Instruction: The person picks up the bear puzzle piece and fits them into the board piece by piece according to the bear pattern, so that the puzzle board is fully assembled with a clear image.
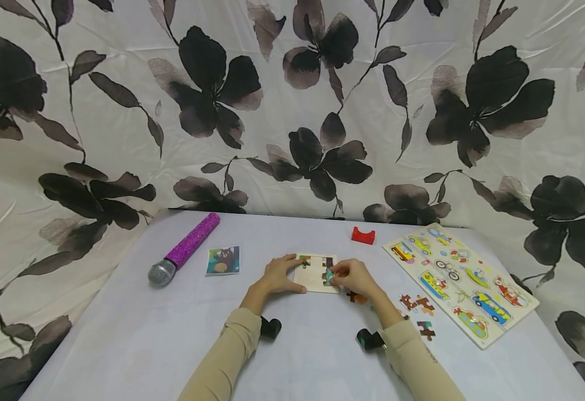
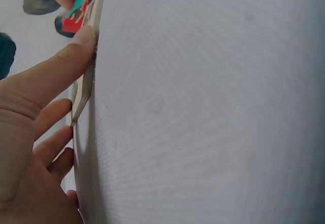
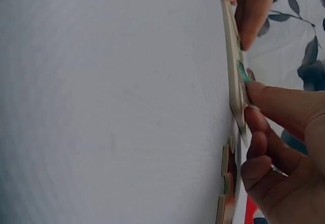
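Right hand [image 1: 354, 275] pinching teal piece [image 1: 328, 276], left hand [image 1: 278, 275] spread along puzzle tray [image 1: 311, 279], more pieces [image 1: 329, 262] inside

Some kind of tabletop play spot — white table [image 1: 147, 340], flowery cloth [image 1: 257, 103] behind it, toy board [image 1: 459, 285] on top. Can't tell if it's a home.

From the puzzle tray [image 1: 311, 280], I'm seeing open cloth [image 1: 317, 340] at 12 and 6 o'clock. The left hand [image 1: 279, 276] is blocking 9, the right hand [image 1: 355, 276] 3; a red block [image 1: 363, 238] is obstructing 2, loose pieces [image 1: 408, 302] 4.
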A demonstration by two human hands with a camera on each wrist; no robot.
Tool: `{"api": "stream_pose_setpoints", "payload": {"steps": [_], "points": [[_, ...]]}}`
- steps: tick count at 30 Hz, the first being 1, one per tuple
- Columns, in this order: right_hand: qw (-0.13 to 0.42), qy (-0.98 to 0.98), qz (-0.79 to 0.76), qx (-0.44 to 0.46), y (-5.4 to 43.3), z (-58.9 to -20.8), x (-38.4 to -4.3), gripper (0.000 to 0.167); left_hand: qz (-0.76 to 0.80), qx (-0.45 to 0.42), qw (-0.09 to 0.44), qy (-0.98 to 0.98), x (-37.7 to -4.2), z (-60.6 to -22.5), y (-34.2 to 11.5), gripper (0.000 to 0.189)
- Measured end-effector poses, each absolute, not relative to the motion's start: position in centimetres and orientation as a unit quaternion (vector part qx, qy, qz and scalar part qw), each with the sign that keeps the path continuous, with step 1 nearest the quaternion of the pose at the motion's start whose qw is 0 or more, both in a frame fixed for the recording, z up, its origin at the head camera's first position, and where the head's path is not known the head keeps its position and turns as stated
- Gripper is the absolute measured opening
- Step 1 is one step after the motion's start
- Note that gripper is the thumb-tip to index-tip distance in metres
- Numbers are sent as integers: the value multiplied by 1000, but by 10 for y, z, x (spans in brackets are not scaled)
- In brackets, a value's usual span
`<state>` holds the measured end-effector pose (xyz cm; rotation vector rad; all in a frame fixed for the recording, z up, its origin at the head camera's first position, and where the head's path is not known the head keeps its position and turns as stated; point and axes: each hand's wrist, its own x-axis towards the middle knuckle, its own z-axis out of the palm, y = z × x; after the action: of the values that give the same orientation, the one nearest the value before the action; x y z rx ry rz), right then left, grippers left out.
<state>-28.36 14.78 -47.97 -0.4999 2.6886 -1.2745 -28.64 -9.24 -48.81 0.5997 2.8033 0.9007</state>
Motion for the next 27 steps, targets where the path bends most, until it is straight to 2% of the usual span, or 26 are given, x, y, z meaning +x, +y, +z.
{"api": "stream_pose_setpoints", "payload": {"steps": [7, 12, 13, 14, 19, 20, 27], "points": [[76, 909, -370, -177, 145, -477, -281, 25, 305, 193, 67, 930, -286, -488, -92, 79], [62, 916, -343, -197, 145, -477, -283, 27, 300, 195, 64, 932, -287, -489, -92, 78], [60, 916, -341, -204, 145, -477, -283, 28, 298, 206, 51, 931, -299, -509, -95, 82], [60, 914, -341, -213, 145, -477, -283, 28, 299, 207, 50, 930, -299, -510, -95, 82], [87, 901, -354, -235, 144, -474, -281, 20, 309, 211, 48, 926, -298, -509, -96, 81], [90, 900, -354, -237, 144, -474, -280, 18, 312, 200, 60, 927, -286, -489, -94, 78], [88, 901, -337, -259, 146, -475, -279, 12, 306, 203, 59, 928, -287, -490, -93, 78]]}}
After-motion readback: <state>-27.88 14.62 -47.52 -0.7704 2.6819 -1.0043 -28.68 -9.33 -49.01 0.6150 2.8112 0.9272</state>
